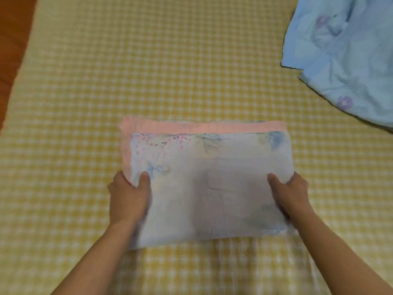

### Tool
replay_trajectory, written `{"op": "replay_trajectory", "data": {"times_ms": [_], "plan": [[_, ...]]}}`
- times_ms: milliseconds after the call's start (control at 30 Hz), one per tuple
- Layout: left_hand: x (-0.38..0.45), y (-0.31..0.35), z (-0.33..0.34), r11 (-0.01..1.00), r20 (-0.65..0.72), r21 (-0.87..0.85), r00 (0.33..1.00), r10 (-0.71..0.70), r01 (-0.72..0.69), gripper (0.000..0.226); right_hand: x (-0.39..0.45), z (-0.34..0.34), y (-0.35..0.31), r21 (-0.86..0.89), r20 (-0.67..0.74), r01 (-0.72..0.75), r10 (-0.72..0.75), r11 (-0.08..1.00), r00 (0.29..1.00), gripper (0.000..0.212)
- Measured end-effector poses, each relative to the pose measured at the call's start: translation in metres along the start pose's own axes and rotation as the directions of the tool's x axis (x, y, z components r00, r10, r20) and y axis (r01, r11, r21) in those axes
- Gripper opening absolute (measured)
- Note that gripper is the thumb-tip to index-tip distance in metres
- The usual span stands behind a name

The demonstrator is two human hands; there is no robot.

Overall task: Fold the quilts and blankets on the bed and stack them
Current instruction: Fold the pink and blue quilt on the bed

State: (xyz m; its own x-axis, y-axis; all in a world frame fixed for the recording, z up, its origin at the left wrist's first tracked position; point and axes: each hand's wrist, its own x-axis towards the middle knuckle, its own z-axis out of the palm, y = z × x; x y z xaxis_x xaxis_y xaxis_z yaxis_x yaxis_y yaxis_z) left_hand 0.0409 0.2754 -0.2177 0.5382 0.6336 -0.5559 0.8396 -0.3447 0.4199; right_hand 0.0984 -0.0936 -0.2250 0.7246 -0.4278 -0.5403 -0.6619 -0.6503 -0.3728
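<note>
**Squaring the folded blanket**

The blanket, white with a faint floral print and a pink border along its far and left edges, lies folded into a rectangle at the middle of the bed. Both hands grip its short sides: the left hand and the right hand each have a thumb on top and the fingers tucked underneath, out of view. To finish well, keep the pull even on both sides, line up the layers and smooth out trapped slack before letting go. Both forearms reach forward, roughly mirrored. A blue quilt lies crumpled at the far right, likely next to fold.
</note>
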Motion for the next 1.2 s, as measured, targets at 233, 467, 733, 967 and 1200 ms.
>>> {"op": "replay_trajectory", "data": {"times_ms": [233,467,733,967,1200], "plan": [[-0.008,0.024,-0.069,0.849,0.366,-0.487,0.93,-0.017,0.207,0.028,-0.064,-0.045,-0.076,0.57,0.361,-0.205,-0.019,0.796,0.932,0.025],[0.024,0.072,-0.262,0.698,0.063,-0.716,0.997,0.052,0.009,0.036,-0.115,-0.081,-0.278,0.684,0.246,0.16,-0.431,0.712,0.868,0.027],[0.128,0.046,-0.302,0.874,-0.076,-0.481,0.997,0.03,-0.063,0.057,-0.059,0.003,-0.384,0.252,0.1,0.384,-0.419,0.888,0.903,0.052],[0.069,-0.053,-0.176,0.983,0.204,0.184,0.978,-0.037,-0.001,0.065,-0.066,0.062,-0.24,-0.47,0.417,0.394,-0.194,0.79,0.888,0.056],[0.043,-0.048,-0.124,0.988,0.37,0.146,0.929,-0.005,-0.053,0.058,-0.057,-0.003,-0.178,-0.418,0.341,0.26,-0.114,0.871,0.933,0.05]]}}
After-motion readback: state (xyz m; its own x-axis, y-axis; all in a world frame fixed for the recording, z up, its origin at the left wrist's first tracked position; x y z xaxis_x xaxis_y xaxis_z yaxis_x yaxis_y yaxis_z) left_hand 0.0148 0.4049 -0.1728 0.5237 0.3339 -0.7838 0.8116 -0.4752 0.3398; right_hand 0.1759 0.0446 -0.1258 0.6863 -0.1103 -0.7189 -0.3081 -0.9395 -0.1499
